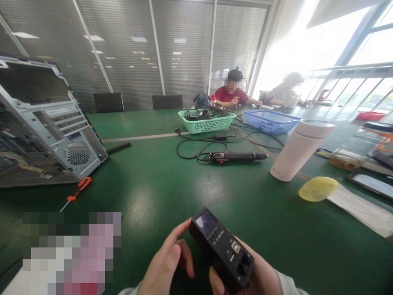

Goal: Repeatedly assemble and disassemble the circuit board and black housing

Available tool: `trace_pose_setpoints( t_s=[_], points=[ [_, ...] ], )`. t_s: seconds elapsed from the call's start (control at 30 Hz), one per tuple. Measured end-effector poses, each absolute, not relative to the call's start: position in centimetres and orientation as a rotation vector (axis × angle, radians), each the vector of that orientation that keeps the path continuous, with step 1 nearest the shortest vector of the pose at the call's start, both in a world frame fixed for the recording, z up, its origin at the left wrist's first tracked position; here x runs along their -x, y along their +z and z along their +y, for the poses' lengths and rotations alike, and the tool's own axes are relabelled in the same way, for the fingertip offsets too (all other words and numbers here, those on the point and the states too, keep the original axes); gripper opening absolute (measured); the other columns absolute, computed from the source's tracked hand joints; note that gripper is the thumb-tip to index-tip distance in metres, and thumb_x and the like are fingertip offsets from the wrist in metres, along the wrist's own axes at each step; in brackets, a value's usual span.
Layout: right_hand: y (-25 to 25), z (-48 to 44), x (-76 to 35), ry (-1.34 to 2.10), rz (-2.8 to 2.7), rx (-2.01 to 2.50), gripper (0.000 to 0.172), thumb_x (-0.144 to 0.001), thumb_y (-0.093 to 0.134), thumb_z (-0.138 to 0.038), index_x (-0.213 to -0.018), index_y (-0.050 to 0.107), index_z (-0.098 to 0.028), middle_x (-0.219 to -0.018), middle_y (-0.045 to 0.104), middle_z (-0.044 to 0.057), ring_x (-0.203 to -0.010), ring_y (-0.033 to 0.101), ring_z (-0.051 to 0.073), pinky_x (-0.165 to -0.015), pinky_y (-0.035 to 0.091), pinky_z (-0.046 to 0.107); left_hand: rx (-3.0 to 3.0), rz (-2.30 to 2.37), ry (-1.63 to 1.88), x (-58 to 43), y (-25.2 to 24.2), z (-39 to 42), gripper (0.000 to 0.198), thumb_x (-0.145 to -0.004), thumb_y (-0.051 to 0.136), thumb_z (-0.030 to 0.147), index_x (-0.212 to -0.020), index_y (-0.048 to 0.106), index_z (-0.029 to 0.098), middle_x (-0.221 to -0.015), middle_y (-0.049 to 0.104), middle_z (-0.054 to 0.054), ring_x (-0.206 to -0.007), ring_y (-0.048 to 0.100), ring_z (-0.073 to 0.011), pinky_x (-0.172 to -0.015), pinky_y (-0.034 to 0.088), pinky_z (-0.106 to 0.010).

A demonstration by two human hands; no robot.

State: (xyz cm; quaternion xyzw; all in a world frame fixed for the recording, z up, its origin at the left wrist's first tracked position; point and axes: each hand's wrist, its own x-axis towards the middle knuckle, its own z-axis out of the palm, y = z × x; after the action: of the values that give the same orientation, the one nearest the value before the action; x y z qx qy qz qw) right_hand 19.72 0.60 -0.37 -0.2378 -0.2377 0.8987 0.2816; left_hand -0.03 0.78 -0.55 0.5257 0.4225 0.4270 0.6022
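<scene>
A small black electronic box (219,246) with a little screen, a row of buttons and several ports is held low over the table, its panel facing up. My right hand (254,262) is wrapped round its lower end, the thumb along the near side. At the box's upper left corner, my left hand (172,258) touches the edge with its index fingertip. The left thumb and other fingers are apart and loosely bent, holding nothing. Beyond the box lies a black electric screwdriver (233,156) with its cable.
An open computer case (55,123) stands at left, an orange-handled screwdriver (81,189) beside it. Farther back are a green basket (211,124) of cables and a blue basket (273,123). A pale tumbler (299,151) stands right, near yellow tape (317,189). Two people sit at the far end.
</scene>
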Motion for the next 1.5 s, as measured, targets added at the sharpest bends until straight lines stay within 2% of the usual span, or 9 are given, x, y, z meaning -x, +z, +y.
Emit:
trace_pose_setpoints(
  t_s=[0.07, 0.2, 0.3, 0.4, 0.87, 1.1, 1.33, 1.4, 1.5],
  points=[
    [-0.2, 0.6, -19.6, 2.422, -0.653, 0.623, 0.081, -0.079, 0.041, -0.084, -0.068, 0.067, -0.009, -0.059, 0.056, 0.003, -0.049, 0.046, 0.005, -0.049, 0.031, 0.015, -1.249, 0.962, 1.016, -0.1, -0.6, 0.7, 0.065, -0.093, 0.044, 0.061, -0.142, 0.049, 0.019, -0.063, 0.067, 0.0, -0.061, 0.06, -0.0202, -0.066, 0.044, -0.033],
    [0.8, 0.6, -19.5, 2.455, -0.63, 0.617, 0.073, -0.072, 0.06, -0.079, -0.086, 0.071, -0.008, -0.069, 0.058, 0.002, -0.055, 0.05, 0.004, -0.054, 0.035, 0.014, -1.26, 0.983, 1.097, -0.8, 0.4, 0.0, 0.06, -0.091, 0.05, 0.06, -0.14, 0.054, 0.024, -0.069, 0.068, 0.0, -0.063, 0.061, -0.0205, -0.07, 0.046, -0.034],
    [1.4, 0.6, -19.4, 2.446, -0.646, 0.615, 0.071, -0.067, 0.065, -0.079, -0.082, 0.071, -0.01, -0.073, 0.059, 0.003, -0.063, 0.054, 0.006, -0.063, 0.039, 0.015, -1.263, 1.017, 1.18, -1.3, 1.5, -0.6, 0.053, -0.09, 0.055, 0.056, -0.136, 0.058, 0.03, -0.081, 0.07, -0.001, -0.073, 0.063, -0.0223, -0.074, 0.048, -0.033],
    [1.6, 0.3, -19.4, 2.422, -0.662, 0.627, 0.071, -0.069, 0.063, -0.08, -0.08, 0.072, -0.011, -0.074, 0.06, 0.003, -0.066, 0.053, 0.007, -0.068, 0.039, 0.017, -1.293, 1.029, 1.176, -1.5, 2.0, -1.0, 0.056, -0.089, 0.057, 0.055, -0.139, 0.055, 0.03, -0.087, 0.071, -0.004, -0.076, 0.062, -0.0236, -0.076, 0.049, -0.034],
    [1.3, 0.0, -19.6, 2.364, -0.781, 0.605, 0.069, -0.082, 0.05, -0.077, -0.077, 0.07, -0.011, -0.067, 0.05, 0.001, -0.063, 0.045, 0.008, -0.072, 0.037, 0.019, -1.329, 1.003, 1.116, -1.3, 2.0, -1.1, 0.063, -0.089, 0.055, 0.058, -0.144, 0.049, 0.029, -0.083, 0.07, -0.004, -0.074, 0.061, -0.0237, -0.078, 0.05, -0.034],
    [1.4, 0.0, -19.6, 2.362, -0.783, 0.619, 0.065, -0.08, 0.055, -0.074, -0.08, 0.069, -0.01, -0.073, 0.053, 0.003, -0.064, 0.046, 0.008, -0.073, 0.038, 0.02, -1.307, 0.954, 1.108, -1.3, 1.9, -1.0, 0.061, -0.089, 0.055, 0.059, -0.144, 0.047, 0.032, -0.081, 0.069, -0.002, -0.072, 0.057, -0.0219, -0.073, 0.047, -0.033],
    [1.9, -0.3, -19.4, 2.377, -0.728, 0.614, 0.063, -0.081, 0.056, -0.073, -0.081, 0.069, -0.011, -0.073, 0.054, 0.003, -0.065, 0.048, 0.007, -0.076, 0.04, 0.019, -1.304, 0.958, 1.113, -1.3, 2.1, -1.2, 0.063, -0.09, 0.053, 0.058, -0.144, 0.047, 0.028, -0.083, 0.069, -0.004, -0.073, 0.06, -0.0233, -0.076, 0.05, -0.035],
    [1.9, -0.6, -19.5, 2.256, -0.76, 0.669, 0.058, -0.084, 0.053, -0.071, -0.089, 0.066, -0.015, -0.076, 0.056, 0.002, -0.067, 0.05, 0.009, -0.077, 0.041, 0.02, -1.3, 0.963, 1.12, -1.2, 2.2, -1.2, 0.061, -0.09, 0.053, 0.057, -0.144, 0.048, 0.028, -0.086, 0.069, -0.005, -0.075, 0.062, -0.0237, -0.078, 0.051, -0.035],
    [1.6, -0.9, -20.3, 1.842, -1.089, 0.819, 0.042, -0.087, 0.057, -0.061, -0.101, 0.058, -0.021, -0.085, 0.061, 0.002, -0.072, 0.055, 0.011, -0.073, 0.045, 0.022, -1.3, 0.99, 1.129, -1.1, 1.8, -1.0, 0.057, -0.09, 0.053, 0.057, -0.14, 0.052, 0.029, -0.096, 0.071, -0.005, -0.082, 0.064, -0.025, -0.083, 0.05, -0.035]
  ],
)
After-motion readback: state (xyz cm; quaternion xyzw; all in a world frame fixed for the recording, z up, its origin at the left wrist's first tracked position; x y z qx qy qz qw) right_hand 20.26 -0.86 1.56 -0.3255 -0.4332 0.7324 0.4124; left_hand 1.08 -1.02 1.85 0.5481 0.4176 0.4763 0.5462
